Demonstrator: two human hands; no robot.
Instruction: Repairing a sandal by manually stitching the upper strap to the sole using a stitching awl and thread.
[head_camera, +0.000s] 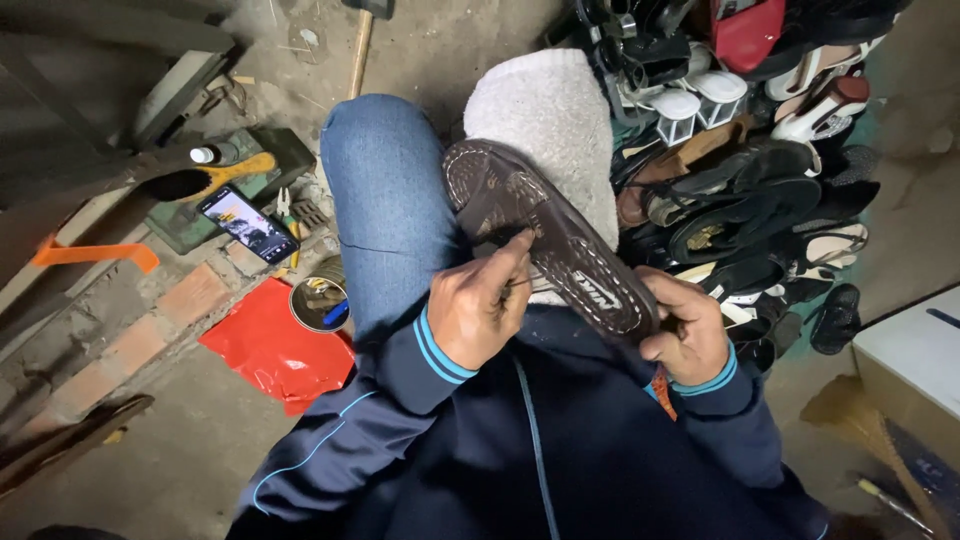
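Note:
A dark brown shoe (545, 235) lies sole up across my lap, on a white fleecy cloth (555, 115) draped over my right knee. My left hand (480, 305) pinches at the near edge of the sole, about the middle of its length; whatever is between the fingertips is too small to make out. My right hand (685, 330) grips the lower end of the shoe from the right side. My left knee in blue jeans (385, 195) rises just left of the shoe. Both sleeves are dark blue with light blue cuff stripes.
A heap of sandals and shoes (760, 190) fills the upper right. On the left lie a lit phone (247, 222), a yellow-handled brush (205, 178), pliers (285, 205), a round tin (320, 303) and a red plastic sheet (275, 350). A cardboard box (915, 360) stands at right.

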